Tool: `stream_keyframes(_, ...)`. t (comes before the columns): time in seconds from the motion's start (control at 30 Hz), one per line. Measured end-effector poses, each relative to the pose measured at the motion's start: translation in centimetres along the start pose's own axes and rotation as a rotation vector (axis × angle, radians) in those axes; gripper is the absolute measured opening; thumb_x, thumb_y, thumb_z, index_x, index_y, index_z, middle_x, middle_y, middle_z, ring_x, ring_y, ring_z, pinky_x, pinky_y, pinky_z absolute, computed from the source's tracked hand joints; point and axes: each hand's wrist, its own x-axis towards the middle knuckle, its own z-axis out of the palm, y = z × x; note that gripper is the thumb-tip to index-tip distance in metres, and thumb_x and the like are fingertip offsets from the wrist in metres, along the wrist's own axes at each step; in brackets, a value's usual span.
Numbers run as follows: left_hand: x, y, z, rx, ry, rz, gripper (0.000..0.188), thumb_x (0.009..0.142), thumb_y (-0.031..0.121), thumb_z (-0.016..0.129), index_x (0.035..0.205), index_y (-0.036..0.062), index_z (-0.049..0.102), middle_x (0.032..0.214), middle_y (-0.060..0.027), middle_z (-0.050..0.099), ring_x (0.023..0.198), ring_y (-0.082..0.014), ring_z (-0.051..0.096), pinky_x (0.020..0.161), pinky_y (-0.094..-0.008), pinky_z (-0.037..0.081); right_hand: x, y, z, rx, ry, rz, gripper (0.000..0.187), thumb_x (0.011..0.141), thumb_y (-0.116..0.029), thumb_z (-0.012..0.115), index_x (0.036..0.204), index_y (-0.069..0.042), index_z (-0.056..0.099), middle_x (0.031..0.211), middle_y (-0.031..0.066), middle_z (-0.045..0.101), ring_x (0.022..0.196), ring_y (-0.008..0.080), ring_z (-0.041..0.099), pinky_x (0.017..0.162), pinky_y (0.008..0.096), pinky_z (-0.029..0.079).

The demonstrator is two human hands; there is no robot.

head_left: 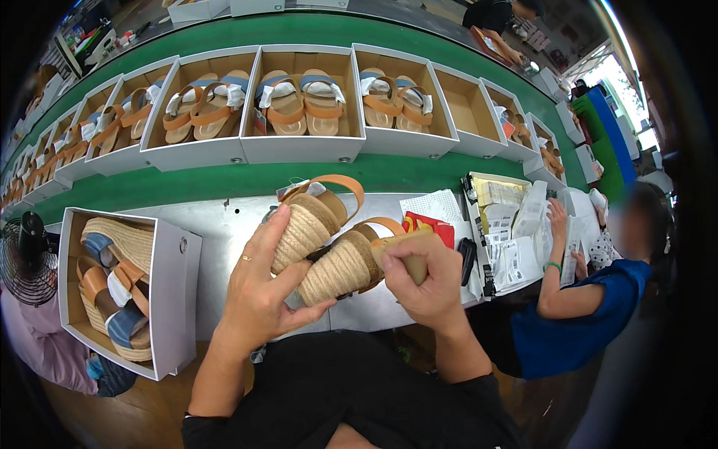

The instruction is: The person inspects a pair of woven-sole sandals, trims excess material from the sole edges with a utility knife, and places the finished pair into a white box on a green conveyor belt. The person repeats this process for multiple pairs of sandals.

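Observation:
Over the metal table, my left hand (262, 280) is closed around a pair of wedge sandals, its fingers and thumb against the woven rope soles. One sandal (303, 233) is on the left, its tan ankle strap looping up. The other sandal (342, 266) lies beside it, to the right. My right hand (435, 288) is closed on a tan block (410, 253), which touches or nearly touches the right sandal's heel end. Its exact kind cannot be made out. To the left, an open white shoe box (176, 292) stands tilted, with blue and tan wedge sandals (123, 251) inside.
Beyond the metal table (217, 224), a green conveyor (299, 166) carries a row of open boxes (303, 150), most with sandals. Papers (434, 206), a red packet (430, 228) and a tray of labels (497, 232) lie right. A co-worker (591, 314) is close by; a fan (28, 258) stands left.

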Motion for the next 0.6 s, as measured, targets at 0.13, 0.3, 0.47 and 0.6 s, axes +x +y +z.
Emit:
stream_keyframes(0.13,-0.7,0.1,0.1,0.007,0.002,0.022,0.046,0.059,0.032,0.09,0.086,0.0023,0.069,0.146,-0.0301,0.042,0.128,-0.0464,0.05,0.104,-0.0495,0.045,3.6,-1.1,0.4,-0.064,-0.173,0.101,0.011,0.084,-0.003,0.065,0.092,-0.003,0.057,0.076,0.0149,0.066,0.066,0.0336,0.067,0.058,0.038,0.051)
stream_keyframes(0.3,-1.1,1.4,0.1,-0.019,-0.003,0.095,0.049,0.058,0.032,0.09,0.09,0.002,0.069,0.146,-0.0283,0.043,0.13,-0.0445,0.049,0.104,-0.0495,0.046,4.3,-0.6,0.6,-0.13,-0.237,0.109,0.008,0.088,-0.005,0.063,0.091,-0.004,0.056,0.075,0.0134,0.067,0.063,0.0301,0.068,0.057,0.0381,0.051)
stream_keyframes(0.47,-2.8,1.8,0.7,0.043,0.056,0.018,0.049,0.057,0.033,0.089,0.092,0.0024,0.07,0.145,-0.0266,0.045,0.13,-0.0425,0.049,0.102,-0.0485,0.047,1.9,-2.5,-2.7,0.189,-0.18,0.548,0.008,0.092,-0.007,0.065,0.097,-0.005,0.058,0.078,0.0036,0.066,0.072,0.013,0.067,0.061,0.0289,0.051)
stream_keyframes(0.6,-3.0,1.9,1.1,0.015,0.07,0.036,0.047,0.058,0.032,0.087,0.091,0.0026,0.07,0.144,-0.0261,0.046,0.129,-0.0418,0.049,0.102,-0.0481,0.048,0.9,-3.7,-3.4,0.011,-0.335,0.35,0.008,0.09,-0.005,0.066,0.094,-0.004,0.059,0.082,0.0045,0.068,0.072,0.0108,0.065,0.062,0.0261,0.05)
